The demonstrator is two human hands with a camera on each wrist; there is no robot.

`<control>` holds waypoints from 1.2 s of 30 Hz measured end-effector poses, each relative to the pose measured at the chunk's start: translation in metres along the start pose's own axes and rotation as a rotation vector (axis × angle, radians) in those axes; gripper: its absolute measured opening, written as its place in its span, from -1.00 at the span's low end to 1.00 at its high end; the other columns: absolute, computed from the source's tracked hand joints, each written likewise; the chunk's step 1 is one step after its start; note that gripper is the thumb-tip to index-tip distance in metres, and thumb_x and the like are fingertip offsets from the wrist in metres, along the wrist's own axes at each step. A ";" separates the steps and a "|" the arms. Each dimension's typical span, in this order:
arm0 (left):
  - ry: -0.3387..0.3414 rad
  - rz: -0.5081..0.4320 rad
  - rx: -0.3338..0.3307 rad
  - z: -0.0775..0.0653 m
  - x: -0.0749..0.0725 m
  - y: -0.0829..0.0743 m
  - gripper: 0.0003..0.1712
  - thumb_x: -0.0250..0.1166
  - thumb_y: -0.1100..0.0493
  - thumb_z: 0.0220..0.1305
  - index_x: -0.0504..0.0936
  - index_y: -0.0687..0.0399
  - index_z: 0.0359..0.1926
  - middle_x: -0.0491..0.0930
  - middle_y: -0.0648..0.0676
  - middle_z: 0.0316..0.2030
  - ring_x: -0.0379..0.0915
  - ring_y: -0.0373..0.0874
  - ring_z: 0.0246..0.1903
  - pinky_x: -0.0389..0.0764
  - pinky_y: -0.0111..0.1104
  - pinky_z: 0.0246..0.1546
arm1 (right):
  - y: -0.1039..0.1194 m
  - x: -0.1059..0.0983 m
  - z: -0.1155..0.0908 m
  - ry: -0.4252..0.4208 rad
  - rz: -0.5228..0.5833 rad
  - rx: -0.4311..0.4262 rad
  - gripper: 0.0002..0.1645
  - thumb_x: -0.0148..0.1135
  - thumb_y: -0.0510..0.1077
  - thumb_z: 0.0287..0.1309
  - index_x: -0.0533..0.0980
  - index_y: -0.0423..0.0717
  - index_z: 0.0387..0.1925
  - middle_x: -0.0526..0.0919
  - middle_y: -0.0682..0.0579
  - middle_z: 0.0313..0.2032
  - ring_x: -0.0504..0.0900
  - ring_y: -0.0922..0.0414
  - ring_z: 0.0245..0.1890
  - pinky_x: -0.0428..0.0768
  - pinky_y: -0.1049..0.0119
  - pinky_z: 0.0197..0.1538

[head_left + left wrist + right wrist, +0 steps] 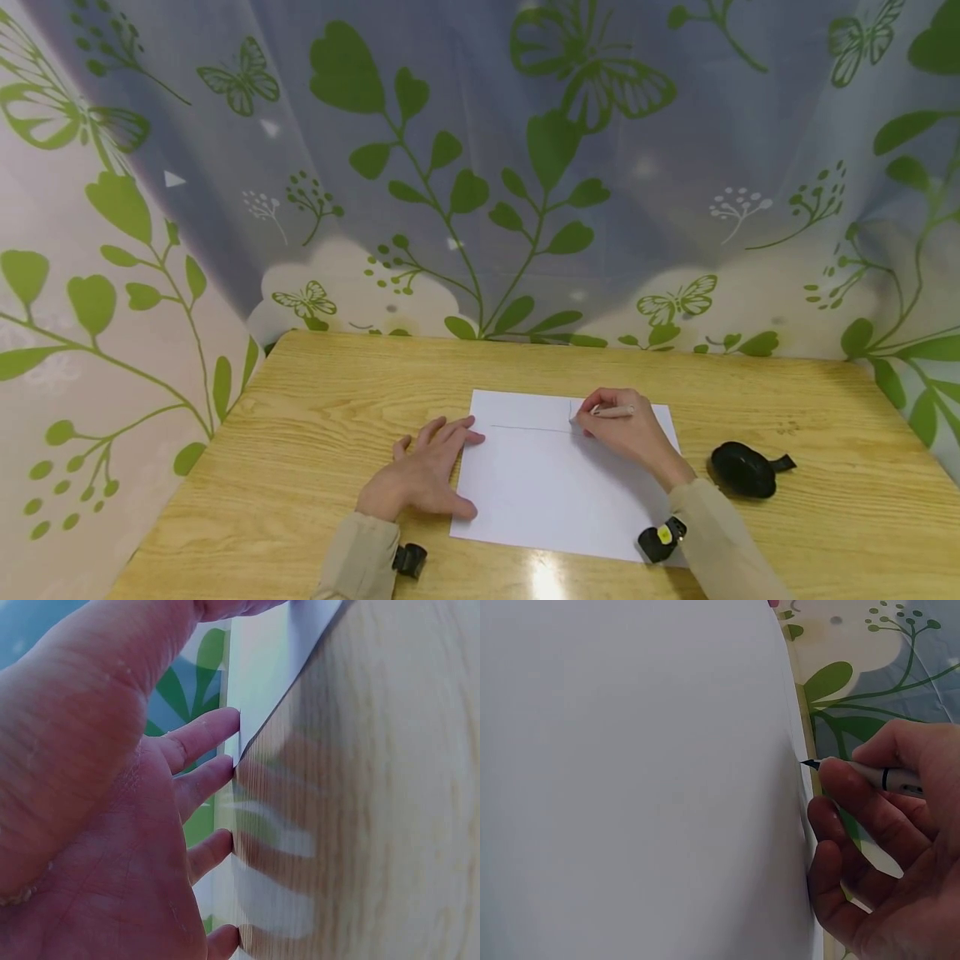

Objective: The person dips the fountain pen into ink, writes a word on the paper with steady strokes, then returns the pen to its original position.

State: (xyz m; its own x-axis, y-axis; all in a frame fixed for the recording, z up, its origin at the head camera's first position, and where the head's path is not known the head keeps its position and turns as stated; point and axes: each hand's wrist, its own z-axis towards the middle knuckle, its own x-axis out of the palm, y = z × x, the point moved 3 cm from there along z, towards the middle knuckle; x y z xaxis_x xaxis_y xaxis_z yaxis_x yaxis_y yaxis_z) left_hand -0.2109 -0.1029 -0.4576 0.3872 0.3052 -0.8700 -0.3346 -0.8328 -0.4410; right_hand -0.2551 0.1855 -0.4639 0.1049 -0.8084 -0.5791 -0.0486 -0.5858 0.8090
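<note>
A white sheet of paper [540,500] lies on the wooden table. A long thin line runs across its upper part, and a short upright line meets it near my right hand. My right hand [626,429] pinches a white pen [866,772] between thumb and fingers; its dark tip is at the paper in the right wrist view. My left hand [423,475] rests at the sheet's left edge with the fingers spread. In the left wrist view, two fingertips [225,724] touch near the paper's corner while the others rest on the wood.
Right of the sheet sits a black oval object [742,469] with a short strap. The wooden table [322,400] reaches back to a curtain [480,208] printed with green leaves and butterflies. Small black devices are strapped to both wrists, the right one [660,542] overlapping the paper's lower corner.
</note>
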 end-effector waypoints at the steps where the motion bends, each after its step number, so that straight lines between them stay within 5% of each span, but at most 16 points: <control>1: -0.001 0.002 0.000 0.000 0.000 0.000 -0.03 0.43 -0.10 -0.25 0.25 -0.29 0.28 -0.03 -0.16 0.47 -0.24 0.11 0.46 -0.11 0.38 0.18 | 0.000 0.000 0.000 0.002 -0.002 0.001 -0.90 0.25 -0.08 0.04 0.59 -0.02 -0.43 0.68 0.04 -0.58 0.53 0.12 -0.58 0.43 0.35 -0.49; 36: 0.003 0.017 -0.007 0.001 0.001 0.000 -0.03 0.44 -0.12 -0.27 0.25 -0.31 0.27 -0.03 -0.17 0.46 -0.23 0.11 0.45 -0.08 0.37 0.16 | 0.001 0.002 -0.011 0.049 -0.022 -0.029 -0.90 0.30 -0.05 0.05 0.61 0.03 -0.44 0.67 0.07 -0.57 0.46 0.15 -0.64 0.40 0.37 -0.52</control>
State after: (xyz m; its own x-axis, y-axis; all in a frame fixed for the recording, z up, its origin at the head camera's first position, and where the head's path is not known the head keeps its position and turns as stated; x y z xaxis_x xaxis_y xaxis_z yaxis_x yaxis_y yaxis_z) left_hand -0.2117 -0.1026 -0.4587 0.3839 0.2897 -0.8768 -0.3349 -0.8412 -0.4245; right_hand -0.2436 0.1837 -0.4628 0.1541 -0.7911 -0.5920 -0.0166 -0.6011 0.7990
